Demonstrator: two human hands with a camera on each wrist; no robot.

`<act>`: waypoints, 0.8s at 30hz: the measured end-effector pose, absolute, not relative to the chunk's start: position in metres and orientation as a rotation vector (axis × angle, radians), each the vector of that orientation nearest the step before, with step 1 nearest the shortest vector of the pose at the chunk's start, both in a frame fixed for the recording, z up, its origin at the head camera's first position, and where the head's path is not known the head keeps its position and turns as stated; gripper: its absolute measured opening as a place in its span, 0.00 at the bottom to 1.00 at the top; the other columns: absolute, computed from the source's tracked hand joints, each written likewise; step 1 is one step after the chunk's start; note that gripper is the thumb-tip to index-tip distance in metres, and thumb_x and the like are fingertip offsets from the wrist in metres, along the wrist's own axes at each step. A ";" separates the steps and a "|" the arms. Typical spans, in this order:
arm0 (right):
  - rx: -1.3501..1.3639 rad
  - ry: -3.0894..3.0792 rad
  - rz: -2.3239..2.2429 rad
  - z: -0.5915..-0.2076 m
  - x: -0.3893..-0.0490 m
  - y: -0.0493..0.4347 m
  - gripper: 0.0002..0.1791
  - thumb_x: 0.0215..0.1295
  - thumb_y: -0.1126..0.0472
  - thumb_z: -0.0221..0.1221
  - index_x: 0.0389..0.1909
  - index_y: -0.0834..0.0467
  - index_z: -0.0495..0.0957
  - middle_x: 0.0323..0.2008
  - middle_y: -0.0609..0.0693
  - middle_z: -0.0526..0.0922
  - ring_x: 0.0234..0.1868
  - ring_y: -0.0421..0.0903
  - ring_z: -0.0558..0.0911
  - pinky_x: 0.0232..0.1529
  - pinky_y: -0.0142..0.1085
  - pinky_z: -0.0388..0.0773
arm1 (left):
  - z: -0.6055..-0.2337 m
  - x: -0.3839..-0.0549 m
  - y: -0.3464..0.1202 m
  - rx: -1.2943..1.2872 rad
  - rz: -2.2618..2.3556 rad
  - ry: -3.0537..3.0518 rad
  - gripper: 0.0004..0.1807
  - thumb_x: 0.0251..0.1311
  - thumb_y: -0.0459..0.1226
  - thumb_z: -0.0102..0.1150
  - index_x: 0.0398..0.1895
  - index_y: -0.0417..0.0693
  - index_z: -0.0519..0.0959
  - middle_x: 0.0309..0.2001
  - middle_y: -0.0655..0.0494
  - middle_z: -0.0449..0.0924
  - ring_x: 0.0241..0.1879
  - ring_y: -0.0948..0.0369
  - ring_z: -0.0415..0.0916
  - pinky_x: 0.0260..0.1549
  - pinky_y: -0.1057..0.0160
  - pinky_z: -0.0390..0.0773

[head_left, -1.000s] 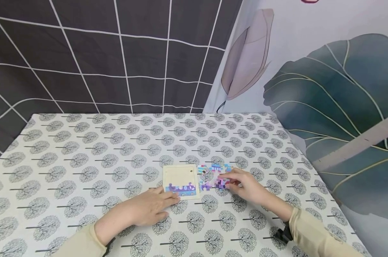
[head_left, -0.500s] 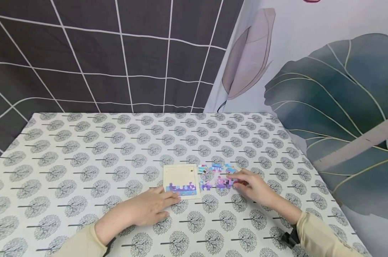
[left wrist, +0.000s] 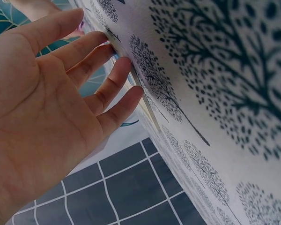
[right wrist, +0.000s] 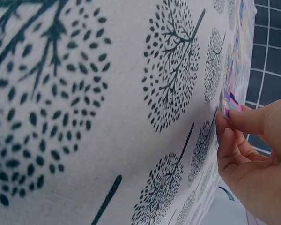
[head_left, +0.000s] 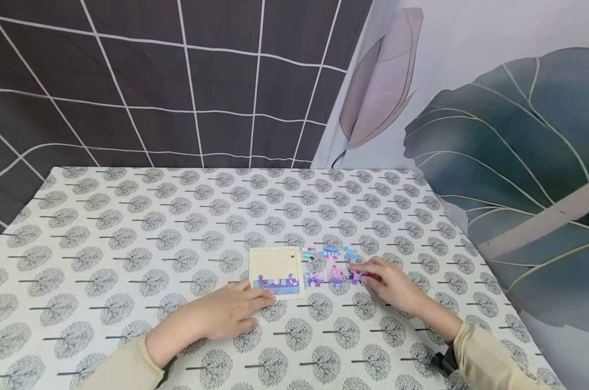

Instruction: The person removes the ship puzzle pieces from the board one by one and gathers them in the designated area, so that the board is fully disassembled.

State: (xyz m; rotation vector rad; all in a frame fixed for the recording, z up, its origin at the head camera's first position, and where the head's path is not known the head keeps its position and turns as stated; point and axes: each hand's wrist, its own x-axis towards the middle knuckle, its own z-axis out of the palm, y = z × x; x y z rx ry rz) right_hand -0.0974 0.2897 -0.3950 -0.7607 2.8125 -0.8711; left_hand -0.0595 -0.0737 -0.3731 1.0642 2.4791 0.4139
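A cream puzzle tray (head_left: 273, 262) lies flat on the table, with joined purple and blue pieces (head_left: 279, 287) along its near side. My left hand (head_left: 226, 312) rests its extended fingertips on the tray's near left corner. The left wrist view shows those fingers spread at the tray's edge (left wrist: 146, 111), palm bare. To the right, my right hand (head_left: 390, 283) pinches a purple jigsaw piece (right wrist: 230, 102) between thumb and forefinger, close over the cloth. A pink and purple piece (head_left: 335, 274) lies just left of it.
Several loose jigsaw pieces lie right of the tray, among them a purple one (head_left: 314, 279) and blue ones (head_left: 330, 252) farther back. A tree-print cloth (head_left: 177, 216) covers the table. A dark checked curtain (head_left: 143, 81) hangs behind.
My right hand has shifted right with the purple piece, leaving a gap beside the pink and purple piece. My left hand has stayed on the tray's corner.
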 end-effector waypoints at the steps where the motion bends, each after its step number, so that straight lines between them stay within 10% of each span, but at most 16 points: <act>1: -0.763 2.816 -0.870 -0.395 -0.098 0.290 0.21 0.57 0.73 0.59 0.52 0.58 0.79 0.32 0.45 0.76 0.23 0.32 0.67 0.21 0.26 0.73 | -0.373 -0.060 -0.074 1.061 0.414 2.480 0.28 0.64 0.44 0.50 0.67 0.51 0.64 0.69 0.57 0.60 0.65 0.49 0.59 0.65 0.47 0.59; 24: -0.767 2.855 -0.584 -0.389 -0.101 0.284 0.19 0.58 0.70 0.59 0.52 0.60 0.77 0.39 0.51 0.78 0.28 0.33 0.72 0.28 0.25 0.77 | -0.372 -0.060 -0.074 1.087 0.417 2.494 0.27 0.64 0.43 0.50 0.67 0.49 0.64 0.68 0.55 0.62 0.63 0.51 0.61 0.65 0.49 0.61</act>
